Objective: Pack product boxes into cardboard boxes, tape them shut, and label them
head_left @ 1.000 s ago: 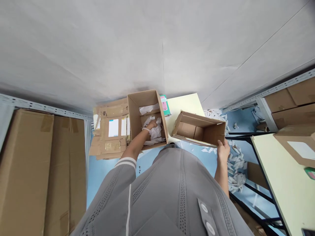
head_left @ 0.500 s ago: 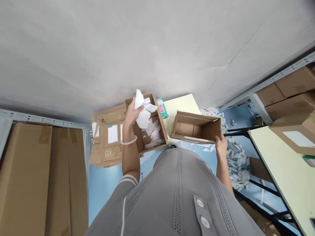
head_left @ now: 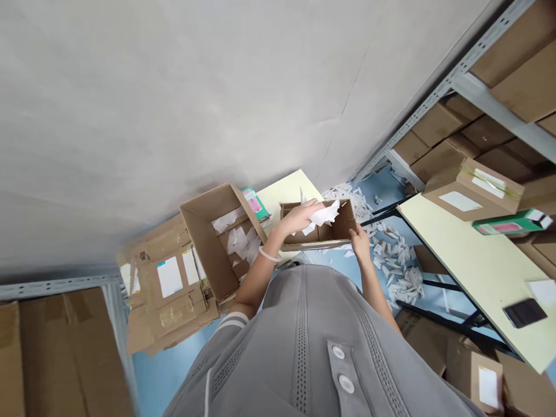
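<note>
A: What sits on the yellow table (head_left: 469,258) at your right?
B: A labelled carton (head_left: 471,188), a green-and-pink box (head_left: 508,223), a flat black device (head_left: 525,313).
A: And on your floor?
B: Paper scraps (head_left: 397,267); flattened cardboard (head_left: 169,292) at your left.

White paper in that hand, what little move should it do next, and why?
Probably lower the white paper into the small box and let go: the left hand holds it crumpled over the open top, while the right hand steadies the box's edge.
</note>
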Tool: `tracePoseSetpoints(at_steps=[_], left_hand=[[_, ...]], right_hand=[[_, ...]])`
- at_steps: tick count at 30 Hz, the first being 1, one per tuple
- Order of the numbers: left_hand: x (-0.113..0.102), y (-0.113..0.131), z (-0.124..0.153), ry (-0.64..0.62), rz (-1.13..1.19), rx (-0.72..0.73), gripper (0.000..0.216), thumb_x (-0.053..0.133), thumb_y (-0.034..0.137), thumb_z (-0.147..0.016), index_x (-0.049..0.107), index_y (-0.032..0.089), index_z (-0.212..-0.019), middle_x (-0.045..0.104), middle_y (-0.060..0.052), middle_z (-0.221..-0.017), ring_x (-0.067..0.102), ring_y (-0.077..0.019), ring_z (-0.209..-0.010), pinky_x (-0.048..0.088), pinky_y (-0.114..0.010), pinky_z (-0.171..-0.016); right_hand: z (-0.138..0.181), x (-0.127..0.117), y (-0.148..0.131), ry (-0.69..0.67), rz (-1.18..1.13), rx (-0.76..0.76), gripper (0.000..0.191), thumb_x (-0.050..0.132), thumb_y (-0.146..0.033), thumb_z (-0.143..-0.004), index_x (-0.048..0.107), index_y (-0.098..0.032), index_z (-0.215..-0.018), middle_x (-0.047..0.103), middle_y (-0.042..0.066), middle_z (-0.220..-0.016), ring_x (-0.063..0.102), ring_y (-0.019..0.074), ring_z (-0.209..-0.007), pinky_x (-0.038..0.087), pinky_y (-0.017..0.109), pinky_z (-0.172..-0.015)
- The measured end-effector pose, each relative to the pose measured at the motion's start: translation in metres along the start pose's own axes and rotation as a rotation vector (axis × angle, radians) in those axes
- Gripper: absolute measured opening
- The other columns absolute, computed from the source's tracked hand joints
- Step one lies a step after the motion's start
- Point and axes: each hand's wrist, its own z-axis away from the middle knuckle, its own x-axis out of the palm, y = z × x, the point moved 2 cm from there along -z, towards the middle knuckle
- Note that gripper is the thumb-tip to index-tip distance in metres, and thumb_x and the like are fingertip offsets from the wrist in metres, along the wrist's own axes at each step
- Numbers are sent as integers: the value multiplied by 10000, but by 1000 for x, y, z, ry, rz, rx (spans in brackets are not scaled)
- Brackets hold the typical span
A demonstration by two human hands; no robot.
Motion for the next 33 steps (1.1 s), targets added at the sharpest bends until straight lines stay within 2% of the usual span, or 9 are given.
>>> tracePoseSetpoints(at_steps=[3,7,16,20,22,25,28,31,33], left_hand=[[17,-13,-9,-83,-1,-11,596,391,-43,-778,578,193,-1293,573,-105,-1218,582,-228,-1141,476,-344,-946],[27,-26,-13,-115,100,-18,662,419,-10,-810,497,211,-1429,534,-110,-1386,458,-241,-1359,377,-389,-1125],[9,-24,3,9,183,-136,718,579,162,-871,347,247,-1546,423,-88,-1541,336,-278,-1453,271,-447,-1212],[13,-23,9,12,197,-83,724,562,192,-898,302,298,-1566,373,-76,-1568,287,-270,-1488,235,-438,-1231],[17,-21,10,12,194,-81,778,611,217,-876,280,327,-1572,301,-70,-1598,256,-267,-1506,247,-420,-1229],[19,-13,13,-14,141,-131,942,741,288,-787,238,369,-1579,138,-65,-1656,181,-309,-1532,259,-438,-1224],[13,-3,22,-18,2,-187,1100,817,380,-715,153,388,-1592,20,-75,-1684,56,-378,-1544,129,-554,-1240],[2,2,42,80,-167,-281,1136,787,510,-737,73,343,-1606,-60,-125,-1687,-85,-419,-1529,13,-662,-1195],[-4,1,60,162,-242,-406,1068,697,589,-799,65,302,-1611,-115,-164,-1677,-120,-433,-1517,30,-699,-1168]], right_hand=[[4,0,-4,-9,18,36,493,442,-399,-788,667,-218,-1188,715,94,-1133,610,319,-1054,457,455,-947],[8,-2,-12,-18,18,58,513,424,-368,-780,655,-205,-1208,697,97,-1204,593,327,-1121,438,464,-995],[4,-4,-16,-47,43,95,525,405,-372,-792,646,-203,-1227,696,103,-1199,606,333,-1109,445,480,-996],[5,-5,-19,-58,70,95,544,393,-363,-801,634,-193,-1257,686,116,-1223,599,348,-1127,441,497,-995],[6,-5,-19,-59,73,91,543,397,-357,-805,632,-190,-1265,683,117,-1230,596,343,-1131,439,489,-1000],[6,-5,-17,-66,63,88,527,405,-351,-810,633,-201,-1260,692,107,-1212,603,327,-1113,445,475,-996],[6,-6,-13,-66,32,66,500,421,-355,-815,638,-221,-1245,707,87,-1184,607,312,-1100,445,468,-1006],[7,-7,-11,-87,28,61,520,419,-367,-823,622,-211,-1275,693,92,-1232,595,317,-1143,424,486,-1043],[10,-7,-12,-99,36,78,549,408,-379,-830,607,-191,-1307,676,105,-1272,583,320,-1184,411,494,-1064]])
